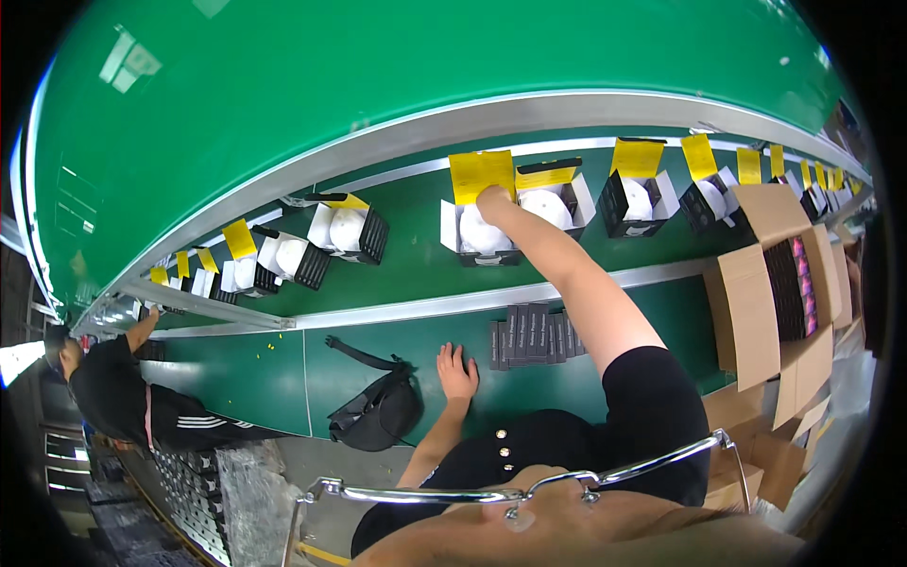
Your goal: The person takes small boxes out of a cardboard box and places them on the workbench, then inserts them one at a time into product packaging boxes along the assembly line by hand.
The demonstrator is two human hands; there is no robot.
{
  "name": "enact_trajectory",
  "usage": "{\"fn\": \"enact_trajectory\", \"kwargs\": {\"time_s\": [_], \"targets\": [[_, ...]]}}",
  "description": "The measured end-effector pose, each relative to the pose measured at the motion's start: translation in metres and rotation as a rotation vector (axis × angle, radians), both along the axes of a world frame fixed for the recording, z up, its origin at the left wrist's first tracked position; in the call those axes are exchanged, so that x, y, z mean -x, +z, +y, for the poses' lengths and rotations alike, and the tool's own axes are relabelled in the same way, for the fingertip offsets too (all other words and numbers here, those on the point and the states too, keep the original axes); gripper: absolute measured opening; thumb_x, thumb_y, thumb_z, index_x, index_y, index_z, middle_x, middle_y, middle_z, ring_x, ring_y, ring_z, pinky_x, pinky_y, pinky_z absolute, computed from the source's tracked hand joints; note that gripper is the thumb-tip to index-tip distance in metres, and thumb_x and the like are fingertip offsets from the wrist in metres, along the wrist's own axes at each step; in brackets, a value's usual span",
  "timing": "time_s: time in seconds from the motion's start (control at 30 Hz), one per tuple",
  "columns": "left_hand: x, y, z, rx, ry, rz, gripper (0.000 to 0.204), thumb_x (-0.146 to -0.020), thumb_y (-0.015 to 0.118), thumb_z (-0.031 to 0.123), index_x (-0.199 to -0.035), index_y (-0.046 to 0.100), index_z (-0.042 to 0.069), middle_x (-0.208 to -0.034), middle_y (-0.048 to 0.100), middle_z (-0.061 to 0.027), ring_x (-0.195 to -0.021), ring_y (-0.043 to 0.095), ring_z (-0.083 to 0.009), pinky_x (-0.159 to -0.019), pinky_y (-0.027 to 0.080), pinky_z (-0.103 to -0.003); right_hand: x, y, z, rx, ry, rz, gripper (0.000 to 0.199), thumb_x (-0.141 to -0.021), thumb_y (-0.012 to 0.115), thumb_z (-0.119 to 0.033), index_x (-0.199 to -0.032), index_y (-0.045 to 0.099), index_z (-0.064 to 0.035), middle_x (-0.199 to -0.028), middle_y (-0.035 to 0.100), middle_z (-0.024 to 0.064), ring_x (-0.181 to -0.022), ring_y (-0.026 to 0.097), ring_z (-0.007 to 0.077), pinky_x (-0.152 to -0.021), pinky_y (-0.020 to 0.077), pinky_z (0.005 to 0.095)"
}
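My right arm stretches across to the raised green shelf. There my right hand (495, 201) is at an open black-and-white box (489, 258) with a yellow flap (480, 174), just above the round white item (482, 234) inside it. Its fingers look curled; whatever they hold, if anything, is hidden. Flat on the lower green table rests my left hand (458, 372), fingers spread and holding nothing. To its right lies a group of small dark flat boxes (532, 335). On its left is a black bag (380, 413) with a strap.
More open boxes (351, 231) with white round items line the shelf on both sides. A large open carton (742, 312) packed with dark boxes stands at the right. Another person (113, 392) works at the far left. Plastic-wrapped stacks (250, 501) stand below.
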State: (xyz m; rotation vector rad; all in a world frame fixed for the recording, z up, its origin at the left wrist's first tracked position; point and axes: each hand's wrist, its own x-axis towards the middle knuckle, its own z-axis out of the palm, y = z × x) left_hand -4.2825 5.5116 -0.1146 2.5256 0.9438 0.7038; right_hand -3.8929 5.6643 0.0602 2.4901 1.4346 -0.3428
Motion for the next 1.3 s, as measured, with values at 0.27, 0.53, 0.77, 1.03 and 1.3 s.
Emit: {"fn": "enact_trajectory", "kwargs": {"time_s": [0.27,0.53,0.77,1.03,1.3], "targets": [[-0.154,0.134,0.105,-0.155,-0.388,-0.372,0.059,-0.076,0.076,0.018,-0.129,0.055,0.002,-0.125,0.055,-0.0179,-0.12,0.049,-0.0387,-0.105,0.04,-0.048,-0.006,-0.005,-0.042,-0.124,0.032,-0.046,0.03,-0.081,0.066,-0.013,-0.109,0.071,-0.0045,-0.118,0.066,0.0181,-0.106,0.067,0.0294,-0.086,0.0559,0.0378],[-0.262,0.138,0.175,-0.553,-1.012,0.461,0.027,-0.074,0.071,0.016,-0.1,0.07,0.01,-0.12,0.06,-0.0022,-0.121,0.05,-0.0233,-0.094,0.045,-0.039,-0.003,-0.021,-0.057,-0.339,0.067,-0.128,0.048,-0.065,0.078,-0.016,-0.107,0.063,0.001,-0.112,0.062,0.0188,-0.107,0.061,0.0319,-0.089,0.0541,0.0371],[-0.25,0.122,0.167,-0.772,-0.849,0.482,0.025,-0.087,0.057,0.019,-0.105,0.072,0.013,-0.118,0.06,-0.0006,-0.125,0.046,-0.022,-0.11,0.032,-0.045,-0.007,-0.012,-0.053,-0.313,0.068,-0.014,0.048,-0.068,0.075,-0.013,-0.111,0.063,0.0038,-0.112,0.063,0.0194,-0.107,0.061,0.0329,-0.091,0.0525,0.0381],[-0.257,0.123,0.149,-0.591,-0.808,0.387,0.034,-0.088,0.052,0.015,-0.119,0.066,0.009,-0.136,0.054,-0.0065,-0.137,0.038,-0.0262,-0.115,0.028,-0.054,0.001,-0.04,-0.019,-0.164,-0.134,-0.095,0.028,-0.079,0.067,-0.015,-0.104,0.071,-0.0019,-0.112,0.066,0.016,-0.108,0.061,0.031,-0.089,0.0512,0.0379],[-0.217,0.15,0.133,-0.444,-0.73,0.404,0.054,-0.087,0.065,0.023,-0.137,0.053,0.009,-0.146,0.044,-0.0156,-0.14,0.034,-0.0361,-0.115,0.025,-0.057,0.027,-0.032,-0.077,-0.495,0.043,-0.386,0.039,-0.081,0.066,-0.02,-0.114,0.066,-0.0004,-0.129,0.056,0.0182,-0.125,0.048,0.0352,-0.103,0.042,0.0447]]}}
